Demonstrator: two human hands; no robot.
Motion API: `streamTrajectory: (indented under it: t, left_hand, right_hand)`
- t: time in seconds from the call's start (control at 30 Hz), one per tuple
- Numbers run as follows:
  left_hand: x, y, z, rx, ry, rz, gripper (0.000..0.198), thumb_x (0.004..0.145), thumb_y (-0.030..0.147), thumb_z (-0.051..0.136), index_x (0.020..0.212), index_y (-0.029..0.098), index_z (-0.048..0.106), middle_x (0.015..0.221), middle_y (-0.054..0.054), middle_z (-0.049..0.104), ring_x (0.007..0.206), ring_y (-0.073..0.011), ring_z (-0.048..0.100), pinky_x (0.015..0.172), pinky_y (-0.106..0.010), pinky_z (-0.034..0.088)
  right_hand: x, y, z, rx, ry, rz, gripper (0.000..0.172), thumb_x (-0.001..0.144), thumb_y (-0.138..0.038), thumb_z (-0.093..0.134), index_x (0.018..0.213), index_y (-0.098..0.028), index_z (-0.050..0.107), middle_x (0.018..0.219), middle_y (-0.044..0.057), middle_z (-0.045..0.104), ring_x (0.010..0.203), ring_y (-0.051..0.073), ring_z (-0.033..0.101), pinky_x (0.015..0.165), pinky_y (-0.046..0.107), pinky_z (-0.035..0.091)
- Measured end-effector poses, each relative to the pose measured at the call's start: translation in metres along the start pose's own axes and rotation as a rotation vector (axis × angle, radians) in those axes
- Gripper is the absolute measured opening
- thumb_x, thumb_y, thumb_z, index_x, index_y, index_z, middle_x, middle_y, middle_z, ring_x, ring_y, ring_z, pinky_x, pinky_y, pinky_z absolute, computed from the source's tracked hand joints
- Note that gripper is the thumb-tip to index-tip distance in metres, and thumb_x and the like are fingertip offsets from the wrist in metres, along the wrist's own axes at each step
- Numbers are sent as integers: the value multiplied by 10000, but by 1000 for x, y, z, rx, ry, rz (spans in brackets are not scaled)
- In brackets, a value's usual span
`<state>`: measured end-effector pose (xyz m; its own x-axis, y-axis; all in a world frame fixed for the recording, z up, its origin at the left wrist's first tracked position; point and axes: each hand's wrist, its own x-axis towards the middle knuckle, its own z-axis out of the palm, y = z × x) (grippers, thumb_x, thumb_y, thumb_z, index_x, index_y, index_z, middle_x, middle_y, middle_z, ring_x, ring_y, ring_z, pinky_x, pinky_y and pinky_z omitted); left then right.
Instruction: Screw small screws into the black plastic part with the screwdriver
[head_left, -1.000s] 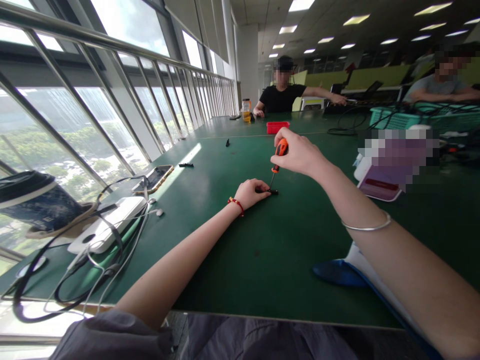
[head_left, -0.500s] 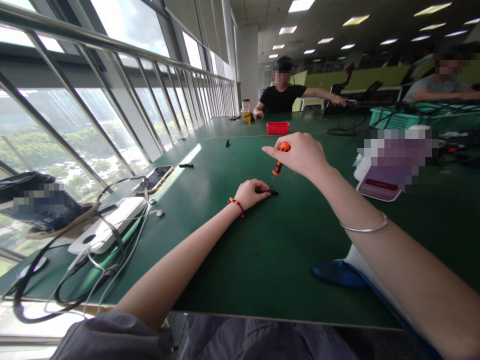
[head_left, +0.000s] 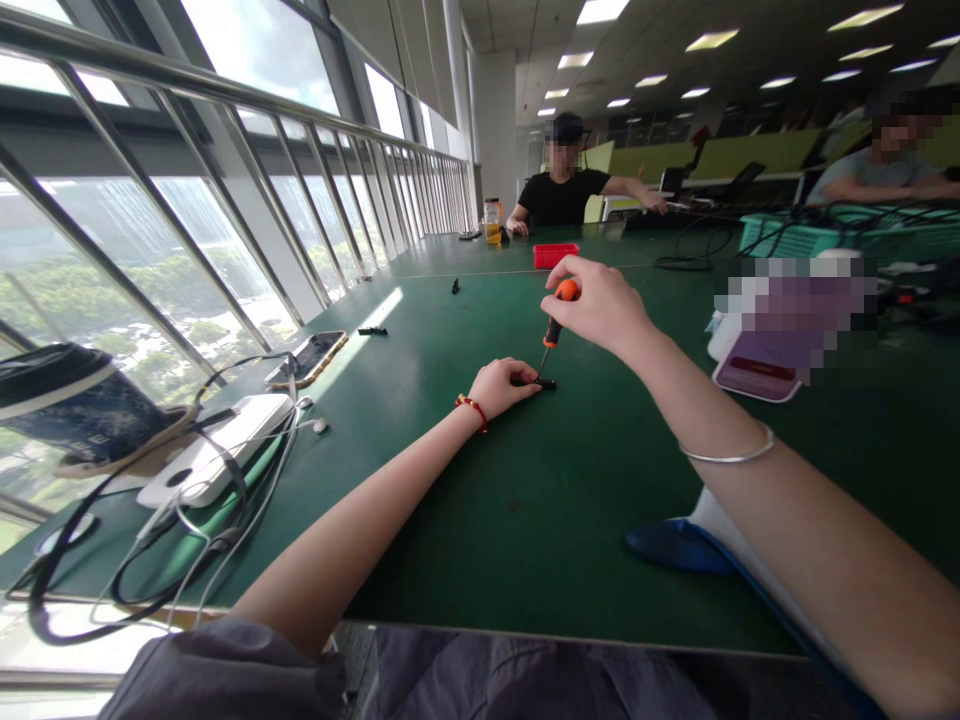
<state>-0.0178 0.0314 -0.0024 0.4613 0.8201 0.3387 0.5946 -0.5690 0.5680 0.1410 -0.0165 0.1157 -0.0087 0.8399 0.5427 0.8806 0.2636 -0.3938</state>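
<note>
My right hand (head_left: 600, 305) is closed round the orange handle of a small screwdriver (head_left: 555, 325), held nearly upright with its tip down on a small black part (head_left: 541, 383). My left hand (head_left: 501, 386) rests on the green table (head_left: 540, 480) with its fingers pinched on that black part, holding it flat. A red bead bracelet is on the left wrist, a silver bangle on the right forearm.
A phone (head_left: 311, 355), a white device (head_left: 217, 445) and tangled cables (head_left: 150, 540) lie at the left by the window railing. Small black parts (head_left: 372, 330) and a red tray (head_left: 556, 254) lie farther off. A pink-white box (head_left: 761, 365) stands right. Two other people sit at the far end.
My right hand's fingers have shifted round the screwdriver handle, opening and closing again, as the handle turns in place. The left hand and the black part have stayed put.
</note>
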Motion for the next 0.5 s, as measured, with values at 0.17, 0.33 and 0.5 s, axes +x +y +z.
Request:
streamTrajectory:
  t: [0.17,0.33,0.5]
  left_hand:
    - [0,0,0,-4,-8,-4,155,710,301,675,788,168,682,824,-19,667,760,-145,609,731,-254,487]
    - [0,1,0,-12,-5,-8,146,710,299,677,780,170,680,832,-16,669,761,-144,611,739,-254,488]
    - [0,1,0,-2,-7,0,147,714,296,674,785,167,682,833,-18,669,761,-146,610,733,-257,485]
  right_hand:
    - [-1,0,2,4,-29,-9,278,769,-486,499,820,-229,593,716,25,613,658,188,526,578,285,332]
    - [0,1,3,36,-20,-16,234,765,-441,502,741,-225,589,714,22,615,680,182,529,568,276,323]
    - [0,1,4,22,-16,-42,192,711,-386,561,831,-238,574,746,10,612,646,167,507,554,265,314]
